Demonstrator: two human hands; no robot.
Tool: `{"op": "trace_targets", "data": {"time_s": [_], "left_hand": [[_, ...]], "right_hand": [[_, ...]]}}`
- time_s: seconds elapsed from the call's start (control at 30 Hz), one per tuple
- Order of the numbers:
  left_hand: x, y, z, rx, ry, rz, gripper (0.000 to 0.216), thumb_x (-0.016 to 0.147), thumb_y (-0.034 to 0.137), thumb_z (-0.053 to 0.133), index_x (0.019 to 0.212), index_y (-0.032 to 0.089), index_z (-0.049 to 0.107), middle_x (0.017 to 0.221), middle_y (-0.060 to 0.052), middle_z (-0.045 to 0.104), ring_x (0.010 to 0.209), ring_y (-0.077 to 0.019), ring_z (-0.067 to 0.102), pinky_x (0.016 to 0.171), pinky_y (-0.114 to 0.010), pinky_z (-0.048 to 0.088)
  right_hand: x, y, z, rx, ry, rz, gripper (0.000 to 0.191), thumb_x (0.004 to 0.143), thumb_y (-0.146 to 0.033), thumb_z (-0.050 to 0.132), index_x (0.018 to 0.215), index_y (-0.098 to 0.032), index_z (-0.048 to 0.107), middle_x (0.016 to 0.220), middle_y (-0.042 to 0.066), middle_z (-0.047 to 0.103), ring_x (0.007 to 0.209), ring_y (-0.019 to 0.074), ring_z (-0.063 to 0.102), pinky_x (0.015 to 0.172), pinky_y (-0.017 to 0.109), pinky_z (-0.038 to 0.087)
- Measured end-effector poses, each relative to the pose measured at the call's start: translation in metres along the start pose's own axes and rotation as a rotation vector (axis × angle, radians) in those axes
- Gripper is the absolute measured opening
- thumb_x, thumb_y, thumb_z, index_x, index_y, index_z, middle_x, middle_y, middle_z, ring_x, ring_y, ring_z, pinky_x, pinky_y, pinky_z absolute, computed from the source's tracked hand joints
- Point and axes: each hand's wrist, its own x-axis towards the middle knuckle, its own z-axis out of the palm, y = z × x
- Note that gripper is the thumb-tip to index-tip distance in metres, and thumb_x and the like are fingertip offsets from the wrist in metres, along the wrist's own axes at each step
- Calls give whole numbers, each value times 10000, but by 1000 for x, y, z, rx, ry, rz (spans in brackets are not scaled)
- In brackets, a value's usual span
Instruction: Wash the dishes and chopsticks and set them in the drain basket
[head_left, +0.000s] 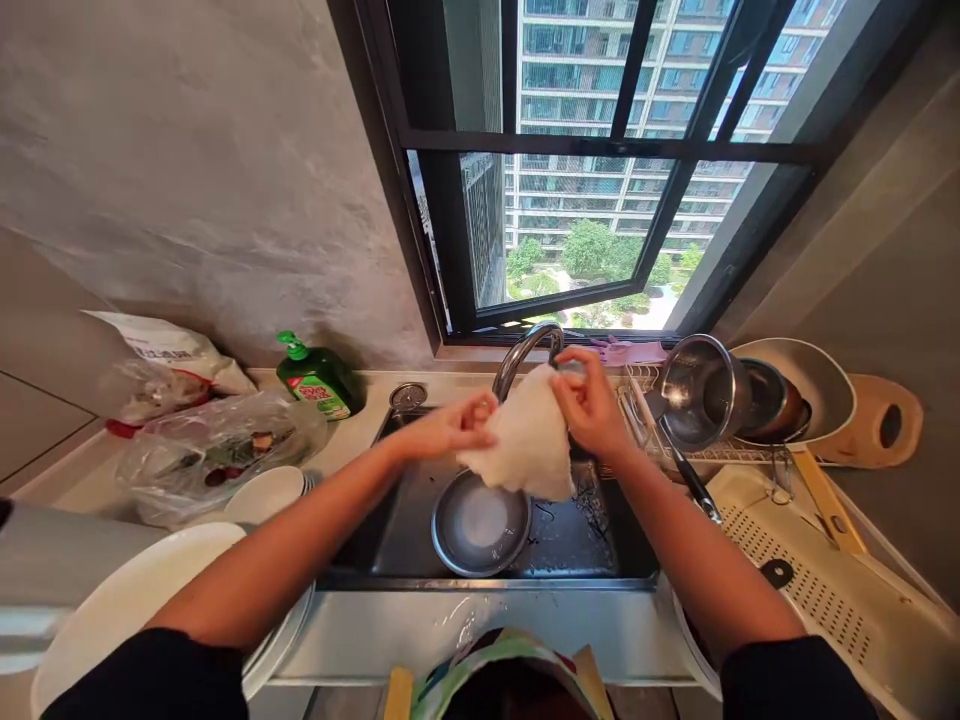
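Observation:
Both my hands hold a white dishcloth (527, 443) up over the dark sink (405, 530), just in front of the curved chrome tap (523, 353). My left hand (450, 428) pinches the cloth's left edge with closed fingers. My right hand (591, 400) grips its upper right corner near the tap's spout. The cloth hangs down above a round metal bowl (480, 523) that lies in the sink basin.
A green dish-soap bottle (318, 377), plastic bags (202, 440) and stacked white plates (142, 590) sit on the left counter. On the right, a drying rack holds a steel pot (697, 392) and bowls, beside a wooden board (885, 425) and a perforated white tray (817, 570).

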Motion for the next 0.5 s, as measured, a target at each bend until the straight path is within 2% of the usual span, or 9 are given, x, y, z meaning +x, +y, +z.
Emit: {"op": "trace_targets", "data": {"time_s": [0.1, 0.17, 0.23, 0.3, 0.37, 0.4, 0.5], "left_hand": [[41, 43, -42, 112, 340, 171, 440, 681, 340, 758, 1010, 222, 490, 674, 63, 550, 560, -91, 545, 548, -196, 429], [77, 67, -64, 235, 525, 256, 396, 727, 284, 721, 1057, 205, 517, 724, 33, 587, 631, -114, 585, 622, -238, 477], [108, 80, -71, 363, 698, 296, 321, 776, 222, 664, 1068, 173, 540, 843, -24, 639, 766, -154, 629, 741, -310, 513], [127, 80, -63, 551, 820, 327, 274, 768, 147, 650, 1030, 132, 570, 1017, -99, 655, 961, -204, 627, 902, -375, 487], [133, 68, -44, 752, 803, 389, 203, 843, 172, 569, 1036, 111, 597, 1153, -152, 635, 1126, -240, 573, 1040, -412, 402], [133, 59, -33, 805, 719, 415, 222, 892, 195, 498, 1068, 107, 600, 1184, -159, 632, 1164, -238, 558, 1066, -404, 382], [131, 32, -10, 828, 554, 382, 369, 926, 262, 455, 1252, 111, 541, 1373, -152, 545, 1310, -243, 472, 1128, -399, 325]], "right_hand": [[41, 28, -11, 22, 195, -25, 146, 902, -317, 485, 973, -212, 556, 733, -18, 542, 609, 108, 498, 587, 225, 418], [70, 54, -17, 24, 267, 40, 188, 903, -310, 443, 955, -193, 580, 745, -5, 551, 650, 122, 523, 629, 246, 449], [88, 77, -22, -53, 272, 164, 249, 910, -321, 407, 994, -179, 593, 732, 6, 566, 669, 144, 546, 667, 288, 481], [93, 91, -25, -231, 234, 197, 281, 896, -346, 453, 1050, -170, 609, 830, 54, 627, 816, 194, 598, 792, 375, 505], [85, 96, -23, -401, 206, 93, 342, 897, -374, 478, 1144, -173, 604, 1077, 124, 645, 1085, 251, 573, 971, 467, 448], [80, 97, -20, -448, 192, 14, 378, 915, -387, 455, 1206, -181, 583, 1215, 142, 606, 1211, 260, 515, 1047, 489, 395], [70, 96, -3, -442, 80, -180, 453, 982, -401, 314, 1362, -215, 477, 1447, 116, 459, 1393, 212, 359, 1164, 468, 284]]}}
